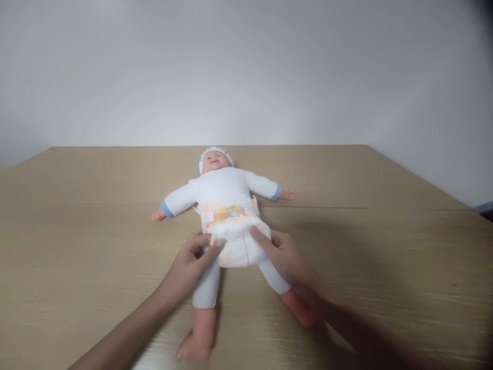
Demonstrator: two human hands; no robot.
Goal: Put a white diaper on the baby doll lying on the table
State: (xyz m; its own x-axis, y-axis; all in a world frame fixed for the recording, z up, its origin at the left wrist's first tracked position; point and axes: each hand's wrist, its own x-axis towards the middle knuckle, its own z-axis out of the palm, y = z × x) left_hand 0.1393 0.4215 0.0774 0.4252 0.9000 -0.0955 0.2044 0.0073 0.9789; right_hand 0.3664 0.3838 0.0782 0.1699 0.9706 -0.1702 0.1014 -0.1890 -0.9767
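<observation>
A baby doll (221, 185) in a white suit with blue cuffs and a white cap lies on its back, arms spread and feet toward me. Round its hips sits a white diaper (236, 252) with an orange printed band across the front. My left hand (198, 252) pinches the diaper's edge at the left leg opening, thumb on top. My right hand (279, 249) grips the opposite edge, its thumb lying on the front panel. Fingers of both hands are partly hidden beneath the diaper's edges. My right forearm partly covers the doll's foot on that side.
The doll lies on a wide wooden table (96, 241) with a seam running across it. Behind the table's far edge rises a plain pale wall (246, 72). A dark object shows at the far right edge of the view.
</observation>
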